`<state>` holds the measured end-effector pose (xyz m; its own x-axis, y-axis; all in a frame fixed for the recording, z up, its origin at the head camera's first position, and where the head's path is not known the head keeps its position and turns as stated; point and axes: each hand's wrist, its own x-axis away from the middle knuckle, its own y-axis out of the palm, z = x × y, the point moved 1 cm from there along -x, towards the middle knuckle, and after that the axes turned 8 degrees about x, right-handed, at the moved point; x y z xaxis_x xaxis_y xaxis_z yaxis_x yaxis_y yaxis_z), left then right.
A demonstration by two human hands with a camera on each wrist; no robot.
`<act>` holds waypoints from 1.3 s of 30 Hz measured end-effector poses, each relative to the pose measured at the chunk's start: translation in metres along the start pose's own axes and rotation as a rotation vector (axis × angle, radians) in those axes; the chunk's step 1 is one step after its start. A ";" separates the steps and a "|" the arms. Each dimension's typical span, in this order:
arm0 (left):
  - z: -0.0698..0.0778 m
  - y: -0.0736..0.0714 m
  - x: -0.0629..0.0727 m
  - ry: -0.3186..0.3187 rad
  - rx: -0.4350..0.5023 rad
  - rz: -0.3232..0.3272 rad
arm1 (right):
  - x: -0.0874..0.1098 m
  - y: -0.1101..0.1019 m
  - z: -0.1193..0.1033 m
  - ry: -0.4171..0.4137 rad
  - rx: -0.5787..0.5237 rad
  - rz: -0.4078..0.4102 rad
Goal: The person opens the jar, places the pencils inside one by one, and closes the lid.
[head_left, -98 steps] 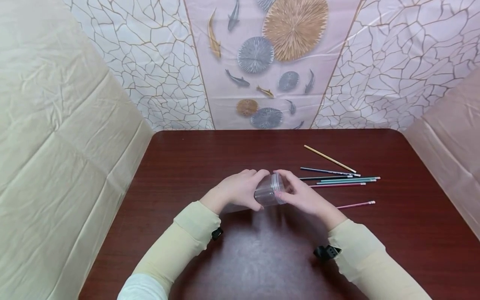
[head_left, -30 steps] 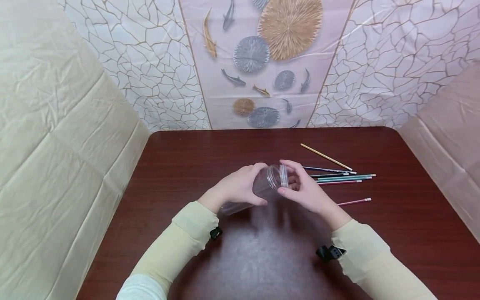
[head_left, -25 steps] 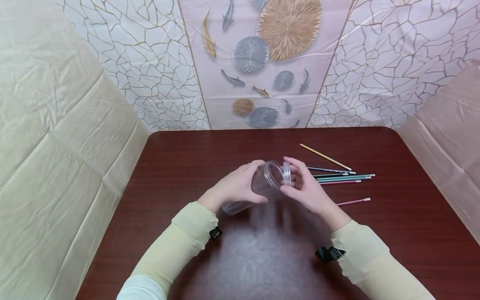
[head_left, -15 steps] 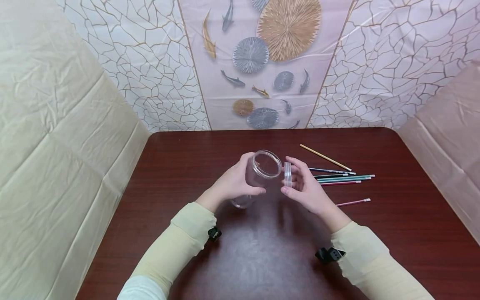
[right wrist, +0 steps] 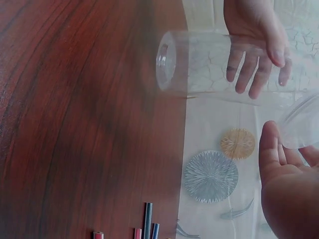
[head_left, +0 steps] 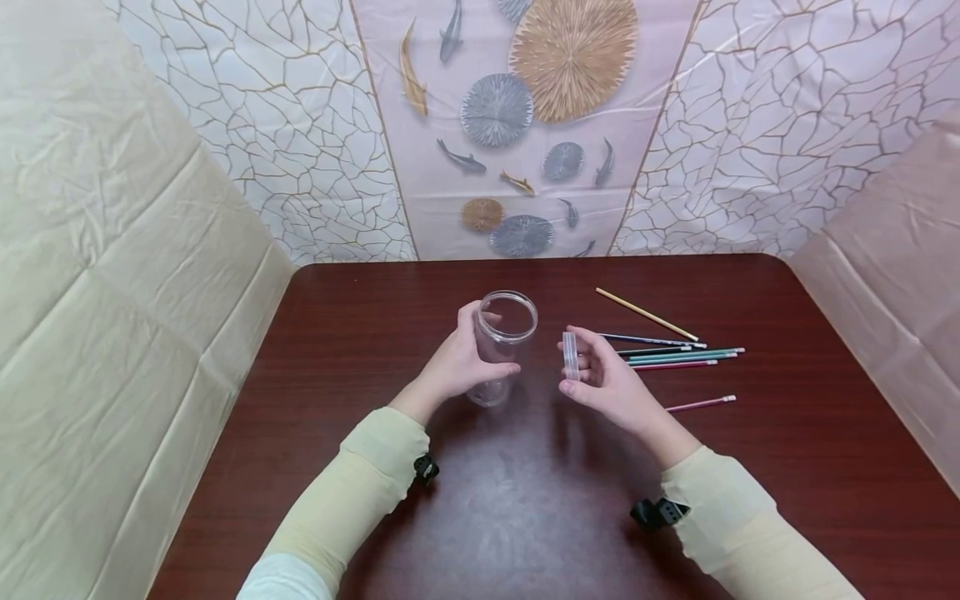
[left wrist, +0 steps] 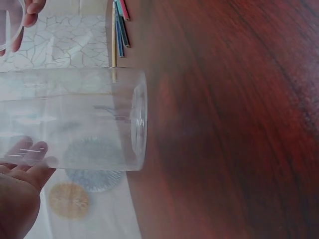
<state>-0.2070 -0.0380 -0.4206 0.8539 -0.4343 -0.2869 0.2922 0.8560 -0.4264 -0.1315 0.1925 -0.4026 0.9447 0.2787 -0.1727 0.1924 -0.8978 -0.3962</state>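
Jar [head_left: 506,347] now more upright and farther from lid [head_left: 571,357] than earlier, left hand [head_left: 457,364] curled round it at frame centre, right hand [head_left: 613,388] pinching lid right of centre, pencils [head_left: 682,359] at right.

There are seven pencils [head_left: 679,360], one jar [head_left: 502,348], one lid [head_left: 571,356]
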 end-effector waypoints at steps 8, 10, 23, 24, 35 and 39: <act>-0.015 0.002 0.003 -0.015 0.074 0.041 | 0.002 0.000 0.003 0.016 0.013 -0.009; -0.017 0.002 0.003 -0.011 0.108 0.040 | 0.003 0.000 0.004 0.022 0.029 -0.009; -0.027 0.005 0.002 -0.002 0.149 0.049 | 0.005 -0.002 0.013 0.082 0.119 -0.007; -0.028 0.006 0.002 -0.003 0.146 0.057 | 0.006 -0.002 0.013 0.088 0.128 -0.005; -0.035 0.010 0.003 -0.026 0.205 0.113 | 0.016 -0.007 0.017 0.091 0.363 0.030; -0.037 0.010 0.003 -0.039 0.217 0.120 | 0.022 -0.007 0.024 0.047 0.436 0.061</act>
<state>-0.2176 -0.0410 -0.4570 0.9027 -0.3183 -0.2894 0.2696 0.9428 -0.1963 -0.1189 0.2131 -0.4248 0.9639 0.2048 -0.1702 0.0155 -0.6813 -0.7319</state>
